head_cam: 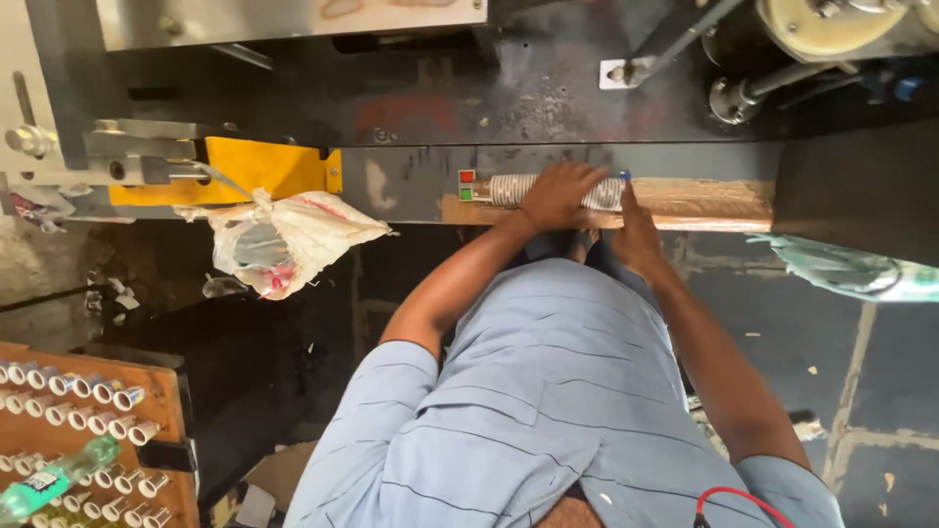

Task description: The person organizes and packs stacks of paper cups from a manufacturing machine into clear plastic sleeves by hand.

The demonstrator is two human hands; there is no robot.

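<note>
Hands both rest on a ribbed metal roll [509, 189] lying on the wooden ledge [714, 203]: my left hand [559, 194] grips it from above, right hand [634, 235] presses its end, fingers flat. Plastic sack [284, 240] hangs left.

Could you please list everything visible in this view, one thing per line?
Row of stacked cups: one, white with silver ribs, lying on the ledge under the hands.
Wooden ledge: one, brown, along the machine front.
Machine: one, dark grey metal, across the top.
Guard plate: one, yellow, on the machine at left.
Sack: one, white with red marks, hanging below the yellow plate.
Wooden rack: one, brown, lower left, holding many white bobbins.
Bottle: one, green plastic, lying on the rack.
Left hand: on top of the cups.
Right hand: at the cups' right end.
</note>
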